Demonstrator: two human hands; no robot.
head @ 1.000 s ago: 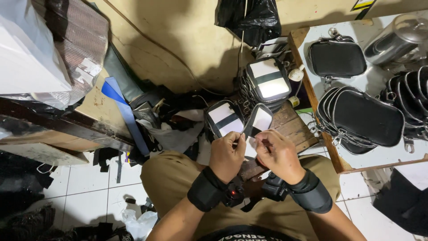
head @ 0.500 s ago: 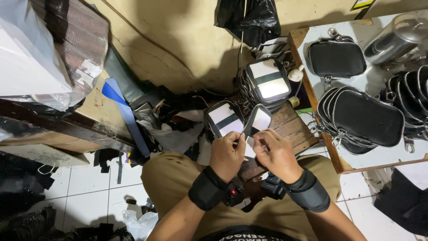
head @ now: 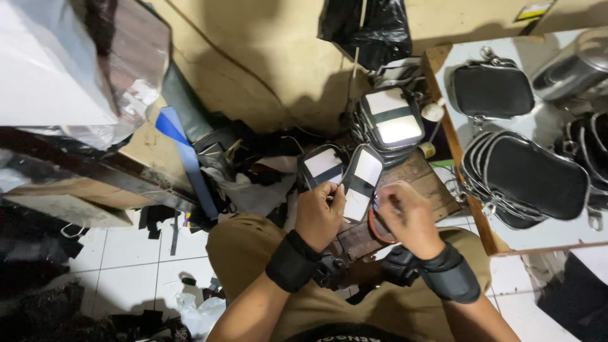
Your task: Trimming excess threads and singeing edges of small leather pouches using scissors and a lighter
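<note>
Overhead, a cluttered corner: beige wall at the top, white tiled floor at lower left, strewn with black scraps. At right, a pale worktop with a wooden front edge, carrying a stack of black zippered pouches near that edge and one more black pouch toward its far corner. Beside the worktop's left edge, a low wooden block with a pile of black pieces with pale panels just beyond it. Against the wall, a black plastic bag hanging; further left, a blue strap slanting down to the floor. Lower middle, tan trousers over a raised knee. Above the knee, both hands with black wrist bands. Left hand closed on the lower edge of a black piece with a pale panel, fingers clamped on it, holding it upright over the near edge of the wooden block. Just left of it and touching, a second black-framed pale piece. Right hand curled just beside the held piece, fingers bent together around something small; cannot tell what, nor whether gripped. Between the wrists, a dark object, too shadowed to make out.
</note>
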